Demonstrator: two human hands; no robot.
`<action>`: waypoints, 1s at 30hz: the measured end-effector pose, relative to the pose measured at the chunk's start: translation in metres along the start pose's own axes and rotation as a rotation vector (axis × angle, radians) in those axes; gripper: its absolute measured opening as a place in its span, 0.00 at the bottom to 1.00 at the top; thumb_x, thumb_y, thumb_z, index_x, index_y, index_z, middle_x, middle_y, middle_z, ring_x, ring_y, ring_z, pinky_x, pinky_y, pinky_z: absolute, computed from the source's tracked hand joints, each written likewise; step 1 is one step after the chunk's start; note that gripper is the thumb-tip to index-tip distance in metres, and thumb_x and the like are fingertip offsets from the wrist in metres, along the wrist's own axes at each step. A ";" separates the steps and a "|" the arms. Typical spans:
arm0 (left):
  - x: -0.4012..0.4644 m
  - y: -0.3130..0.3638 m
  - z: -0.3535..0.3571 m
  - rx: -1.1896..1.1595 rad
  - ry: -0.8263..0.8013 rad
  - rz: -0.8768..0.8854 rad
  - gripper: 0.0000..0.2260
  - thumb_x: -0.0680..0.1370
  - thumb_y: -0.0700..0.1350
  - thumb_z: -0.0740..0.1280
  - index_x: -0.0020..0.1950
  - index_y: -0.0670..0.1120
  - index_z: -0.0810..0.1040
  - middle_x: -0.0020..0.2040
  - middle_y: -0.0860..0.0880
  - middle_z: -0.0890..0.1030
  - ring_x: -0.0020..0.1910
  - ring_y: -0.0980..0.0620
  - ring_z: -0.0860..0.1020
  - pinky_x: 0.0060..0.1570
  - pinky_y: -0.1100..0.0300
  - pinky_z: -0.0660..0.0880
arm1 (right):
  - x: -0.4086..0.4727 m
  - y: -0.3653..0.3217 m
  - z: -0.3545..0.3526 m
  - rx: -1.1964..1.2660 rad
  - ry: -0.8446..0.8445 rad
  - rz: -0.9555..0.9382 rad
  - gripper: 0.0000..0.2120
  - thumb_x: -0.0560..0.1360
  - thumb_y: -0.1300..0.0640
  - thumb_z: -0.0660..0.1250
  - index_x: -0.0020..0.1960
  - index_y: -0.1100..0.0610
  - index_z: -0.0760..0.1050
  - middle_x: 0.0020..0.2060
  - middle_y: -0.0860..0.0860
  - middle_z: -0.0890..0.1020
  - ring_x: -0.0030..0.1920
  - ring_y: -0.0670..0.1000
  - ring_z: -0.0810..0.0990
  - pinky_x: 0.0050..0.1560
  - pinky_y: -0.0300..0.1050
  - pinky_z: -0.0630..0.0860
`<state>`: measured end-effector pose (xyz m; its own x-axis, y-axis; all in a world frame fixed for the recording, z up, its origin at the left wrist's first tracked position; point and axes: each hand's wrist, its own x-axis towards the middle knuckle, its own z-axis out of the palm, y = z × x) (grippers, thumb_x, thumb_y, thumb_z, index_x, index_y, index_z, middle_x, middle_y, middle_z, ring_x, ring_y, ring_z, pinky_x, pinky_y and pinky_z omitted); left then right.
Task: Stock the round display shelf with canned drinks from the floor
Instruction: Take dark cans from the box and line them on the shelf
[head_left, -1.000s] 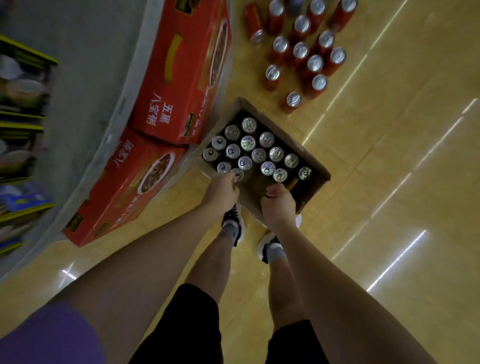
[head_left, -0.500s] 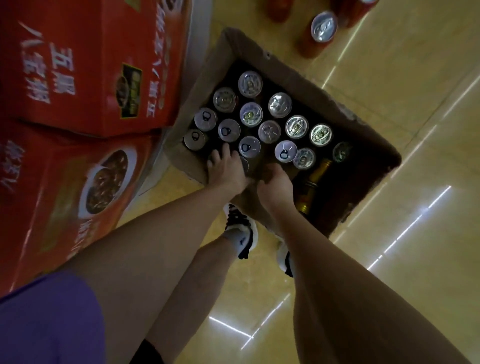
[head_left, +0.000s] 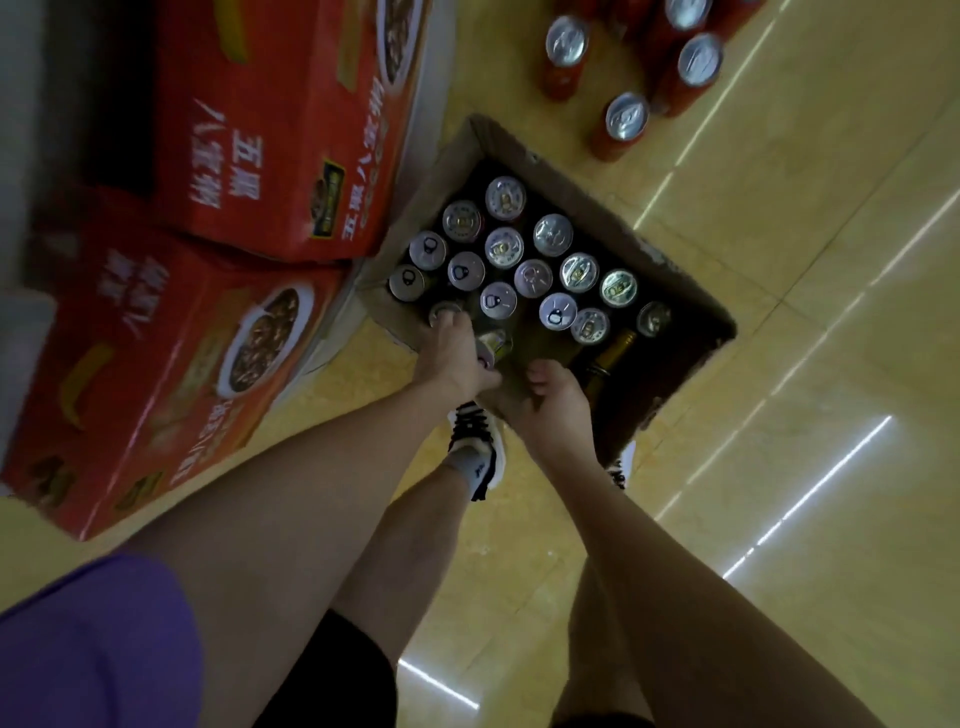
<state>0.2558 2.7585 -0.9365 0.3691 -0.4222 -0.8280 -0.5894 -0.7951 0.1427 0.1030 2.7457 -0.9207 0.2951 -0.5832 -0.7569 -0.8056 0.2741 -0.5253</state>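
Note:
An open cardboard box (head_left: 592, 208) stands on the floor with several silver-topped cans (head_left: 532, 278) upright inside. My left hand (head_left: 451, 358) reaches into its near-left corner, fingers curled over one can (head_left: 443, 312), with a tilted can (head_left: 494, 343) beside the thumb. My right hand (head_left: 557, 402) lies over the box's near wall, thumb pointing into the box. Its fingers curl downward out of sight, so what they hold is hidden. More red cans (head_left: 626, 122) stand on the floor beyond the box.
Two red cartons (head_left: 270, 124) are stacked at the left against the round display's pale base (head_left: 434, 104). A gold-necked bottle (head_left: 618, 345) lies in the box's near-right part. My shoes (head_left: 475, 447) stand just behind the box. Glossy tan floor extends to the right.
My left fingers have gone from spread over the can tops to curled around a can in the corner. My right hand stays at the near wall. The camera has pulled back slightly.

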 end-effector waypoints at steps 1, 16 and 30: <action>-0.018 0.004 -0.013 -0.105 -0.012 -0.008 0.28 0.68 0.45 0.76 0.61 0.40 0.67 0.54 0.46 0.72 0.53 0.43 0.74 0.41 0.54 0.71 | -0.011 -0.011 -0.013 -0.014 -0.006 -0.034 0.19 0.72 0.61 0.69 0.62 0.56 0.73 0.56 0.53 0.76 0.57 0.53 0.76 0.57 0.52 0.77; -0.342 0.089 -0.284 -0.504 0.192 0.231 0.16 0.67 0.38 0.76 0.47 0.49 0.71 0.46 0.42 0.76 0.39 0.49 0.71 0.36 0.55 0.68 | -0.231 -0.258 -0.244 -0.221 -0.059 -0.503 0.20 0.70 0.65 0.67 0.61 0.55 0.74 0.55 0.54 0.77 0.56 0.57 0.77 0.52 0.47 0.73; -0.609 0.105 -0.478 -0.463 0.725 0.398 0.15 0.68 0.48 0.77 0.47 0.43 0.77 0.38 0.48 0.77 0.29 0.54 0.75 0.26 0.61 0.73 | -0.412 -0.466 -0.342 -0.383 -0.087 -0.996 0.32 0.61 0.48 0.77 0.62 0.56 0.73 0.53 0.49 0.79 0.52 0.52 0.79 0.51 0.48 0.78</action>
<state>0.3126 2.7239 -0.1582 0.6508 -0.7431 -0.1559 -0.4815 -0.5627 0.6720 0.1812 2.5963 -0.2308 0.9322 -0.3513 -0.0873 -0.2848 -0.5630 -0.7759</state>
